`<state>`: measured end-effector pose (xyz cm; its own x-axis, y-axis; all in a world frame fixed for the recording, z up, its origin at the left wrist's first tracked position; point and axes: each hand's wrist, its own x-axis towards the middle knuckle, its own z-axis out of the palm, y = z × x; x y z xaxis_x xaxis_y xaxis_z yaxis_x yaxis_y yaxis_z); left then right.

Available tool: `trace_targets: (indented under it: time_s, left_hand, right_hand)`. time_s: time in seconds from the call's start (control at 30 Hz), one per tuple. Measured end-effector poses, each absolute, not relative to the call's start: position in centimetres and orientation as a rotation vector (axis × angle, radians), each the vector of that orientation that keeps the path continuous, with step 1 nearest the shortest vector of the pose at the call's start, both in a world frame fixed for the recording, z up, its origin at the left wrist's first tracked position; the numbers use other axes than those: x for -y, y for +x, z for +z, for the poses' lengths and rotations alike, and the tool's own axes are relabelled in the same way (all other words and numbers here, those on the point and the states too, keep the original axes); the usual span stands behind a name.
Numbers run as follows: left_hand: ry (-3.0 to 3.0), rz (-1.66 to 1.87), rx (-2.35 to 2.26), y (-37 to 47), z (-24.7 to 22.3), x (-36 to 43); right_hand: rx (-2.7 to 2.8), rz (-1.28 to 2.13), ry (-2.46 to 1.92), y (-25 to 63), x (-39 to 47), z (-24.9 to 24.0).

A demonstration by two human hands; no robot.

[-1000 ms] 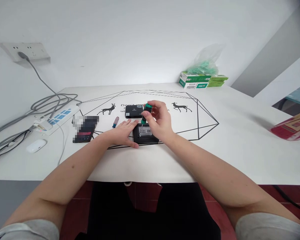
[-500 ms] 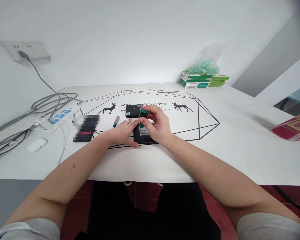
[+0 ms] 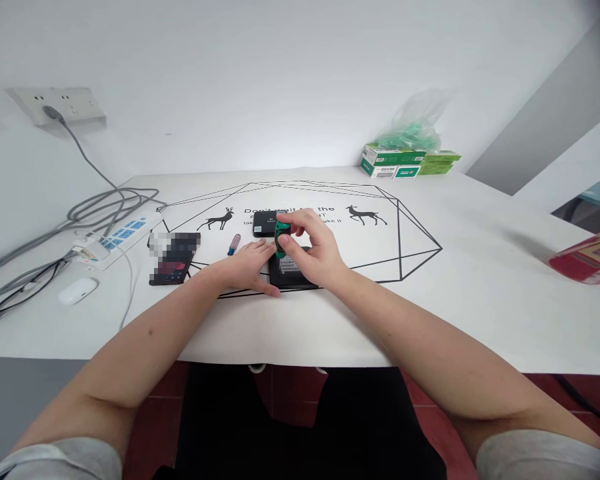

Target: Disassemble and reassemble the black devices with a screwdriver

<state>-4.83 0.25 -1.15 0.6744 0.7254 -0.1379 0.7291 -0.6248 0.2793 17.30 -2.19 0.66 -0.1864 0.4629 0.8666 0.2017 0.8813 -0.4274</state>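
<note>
A black device with a pale label (image 3: 295, 275) lies flat on the printed mat. My left hand (image 3: 253, 267) rests spread at the device's left edge, thumb toward the near side. Fingers of my right hand (image 3: 313, 247) are closed round a green and black screwdriver handle (image 3: 282, 238), held roughly upright over the device's left part. The screwdriver's tip is too small to make out. Behind the hands sits a flat black box (image 3: 263, 225), partly covered by my right hand. A small screwdriver with a clear reddish handle (image 3: 235, 242) lies left of that box.
To the left are a phone (image 3: 175, 260), a white power strip (image 3: 130, 240) with grey cables, a white earphone case (image 3: 79, 291) and glasses (image 3: 27, 290). Green and white boxes (image 3: 393, 160) with a plastic bag stand at the back right. A red package (image 3: 587, 257) is far right.
The green screwdriver handle has shifted slightly left and turned within my right hand's fingers. My left hand keeps its place by the device. The whole view has moved slightly.
</note>
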Motion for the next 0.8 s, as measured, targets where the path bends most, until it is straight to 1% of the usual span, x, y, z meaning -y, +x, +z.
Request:
trace_targets:
  time_s: [0.4,0.63,0.7,0.8]
  left_hand:
    - [2.560,-0.081,-1.201,-4.57,-0.66,-0.03]
    - [2.563,-0.016,-1.102,-4.54,-0.88,-0.34]
    - [2.567,-0.007,-1.090,-4.58,-0.99,-0.40]
    - [2.579,-0.012,-1.119,-4.63,-1.01,-0.31]
  right_hand:
    - [1.730,0.358,-0.528,17.58,1.93,0.67]
    - [1.706,0.778,-0.473,17.52,2.06,0.57]
    - [1.689,0.785,-0.490,17.65,2.15,0.68]
    - [1.689,0.686,-0.503,17.80,2.26,0.83]
